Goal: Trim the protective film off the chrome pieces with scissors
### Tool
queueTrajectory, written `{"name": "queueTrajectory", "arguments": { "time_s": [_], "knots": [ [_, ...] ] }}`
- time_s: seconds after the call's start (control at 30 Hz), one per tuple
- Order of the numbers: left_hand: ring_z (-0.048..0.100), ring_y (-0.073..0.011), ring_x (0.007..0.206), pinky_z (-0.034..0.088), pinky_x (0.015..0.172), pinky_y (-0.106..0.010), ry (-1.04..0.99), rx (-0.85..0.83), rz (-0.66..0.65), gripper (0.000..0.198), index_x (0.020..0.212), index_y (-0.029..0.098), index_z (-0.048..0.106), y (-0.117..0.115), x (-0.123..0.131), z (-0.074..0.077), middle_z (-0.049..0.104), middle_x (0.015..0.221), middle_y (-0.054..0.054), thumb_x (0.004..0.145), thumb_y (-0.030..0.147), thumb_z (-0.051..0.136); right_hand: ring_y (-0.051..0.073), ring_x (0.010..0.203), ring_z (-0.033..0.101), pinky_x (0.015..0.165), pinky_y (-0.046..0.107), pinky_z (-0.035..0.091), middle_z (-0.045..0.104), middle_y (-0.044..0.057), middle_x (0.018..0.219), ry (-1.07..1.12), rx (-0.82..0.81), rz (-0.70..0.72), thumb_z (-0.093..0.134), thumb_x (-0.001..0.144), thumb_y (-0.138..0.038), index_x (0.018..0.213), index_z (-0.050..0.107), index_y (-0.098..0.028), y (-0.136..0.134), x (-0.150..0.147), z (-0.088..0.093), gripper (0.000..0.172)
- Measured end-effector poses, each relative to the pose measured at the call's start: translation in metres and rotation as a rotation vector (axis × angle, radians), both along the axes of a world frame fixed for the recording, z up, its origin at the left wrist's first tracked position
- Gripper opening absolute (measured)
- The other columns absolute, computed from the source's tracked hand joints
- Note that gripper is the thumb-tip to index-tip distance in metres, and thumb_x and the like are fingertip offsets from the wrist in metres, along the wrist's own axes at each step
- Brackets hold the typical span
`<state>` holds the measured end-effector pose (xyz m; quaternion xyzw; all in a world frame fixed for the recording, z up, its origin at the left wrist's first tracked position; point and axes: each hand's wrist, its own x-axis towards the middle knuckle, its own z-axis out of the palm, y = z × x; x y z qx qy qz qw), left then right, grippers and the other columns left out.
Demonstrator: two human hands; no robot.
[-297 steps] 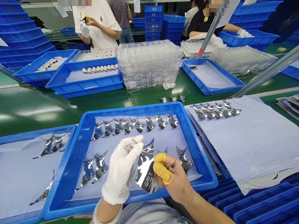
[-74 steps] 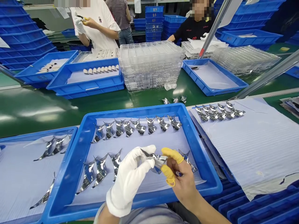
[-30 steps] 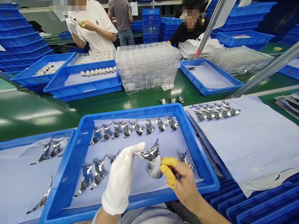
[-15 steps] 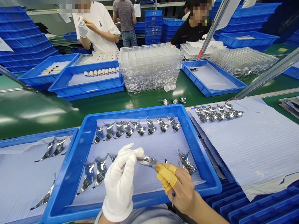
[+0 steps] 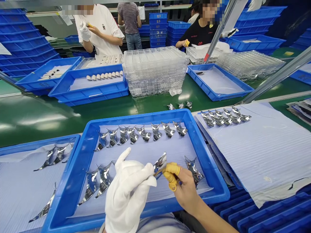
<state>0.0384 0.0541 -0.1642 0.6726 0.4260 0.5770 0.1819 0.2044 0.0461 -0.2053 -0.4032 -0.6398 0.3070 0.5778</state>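
My left hand (image 5: 128,191), in a white glove, pinches a small curved chrome part (image 5: 160,163) between thumb and fingers. The part is tilted up, its shiny face showing. My right hand (image 5: 182,184) wears yellow finger cots, and its closed fingertips meet the part's right edge. A slim tool with a dark blue end (image 5: 180,182) shows between the right fingers; its tip is hidden. Both hands are over a blue tray (image 5: 220,181) lined with white sheet. Behind them lies a row of chrome parts (image 5: 143,133); more chrome parts (image 5: 103,179) rest at left, and one (image 5: 193,170) at right.
Another lined tray (image 5: 21,191) with chrome parts adjoins on the left. On the right, several chrome parts (image 5: 224,117) lie on a white sheet (image 5: 262,145). Across the green table (image 5: 104,110) stand stacked clear plastic trays (image 5: 155,71) and blue trays (image 5: 89,89). Co-workers (image 5: 99,29) are beyond.
The chrome part has turned from lying nearly flat to tilted upward, its shiny face now showing. My left hand has rolled over, and my right fingers have risen slightly towards the part.
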Motion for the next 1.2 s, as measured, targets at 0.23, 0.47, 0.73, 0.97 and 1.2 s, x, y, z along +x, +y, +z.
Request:
{"name": "queueTrajectory", "arguments": {
  "time_s": [0.23, 0.47, 0.73, 0.97, 1.2],
  "knots": [
    [0.071, -0.0216, 0.106, 0.05, 0.105, -0.041, -0.307, -0.494, 0.147, 0.007, 0.09, 0.024, 0.073, 0.007, 0.002, -0.006, 0.079, 0.096, -0.001, 0.086, 0.03, 0.074, 0.009, 0.051, 0.033, 0.049, 0.022, 0.031, 0.043, -0.005, 0.058, 0.318, -0.427, 0.295, 0.067, 0.095, -0.042, 0.075, 0.063, -0.018, -0.006, 0.003, 0.015, 0.03],
    [0.073, -0.0226, 0.099, 0.055, 0.092, -0.034, -0.455, -0.762, 0.139, 0.03, 0.087, 0.02, 0.072, 0.017, 0.004, -0.003, 0.079, 0.092, -0.004, 0.077, 0.047, 0.08, 0.006, 0.049, 0.026, 0.047, 0.02, 0.023, 0.041, -0.007, 0.058, 0.627, -0.681, 0.388, 0.077, 0.087, -0.047, 0.079, 0.063, -0.017, -0.01, -0.001, 0.011, 0.034],
    [0.069, -0.0221, 0.106, 0.046, 0.107, -0.04, -0.408, -0.601, 0.154, 0.017, 0.084, 0.022, 0.072, 0.015, 0.008, -0.006, 0.078, 0.09, -0.001, 0.08, 0.036, 0.08, 0.002, 0.04, 0.017, 0.04, 0.019, 0.013, 0.036, -0.013, 0.048, 0.836, -0.925, 0.387, 0.087, 0.074, -0.051, 0.077, 0.059, -0.018, -0.006, -0.012, 0.004, 0.044],
    [0.068, -0.0236, 0.109, 0.047, 0.106, -0.04, -0.396, -0.619, 0.097, 0.02, 0.088, 0.021, 0.074, 0.016, 0.006, -0.004, 0.078, 0.097, -0.004, 0.079, 0.038, 0.08, 0.003, 0.044, 0.018, 0.041, 0.019, 0.014, 0.037, -0.01, 0.053, 0.742, -0.818, 0.367, 0.081, 0.083, -0.048, 0.077, 0.062, -0.017, -0.007, -0.009, 0.003, 0.037],
    [0.071, -0.019, 0.097, 0.053, 0.088, -0.029, -0.475, -0.801, 0.031, 0.029, 0.096, 0.021, 0.073, 0.019, 0.0, -0.006, 0.078, 0.103, -0.004, 0.079, 0.043, 0.081, 0.004, 0.047, 0.018, 0.043, 0.019, 0.016, 0.032, -0.01, 0.056, 0.733, -0.735, 0.361, 0.082, 0.083, -0.044, 0.074, 0.061, -0.018, -0.006, -0.008, 0.016, 0.035]
  ]
}}
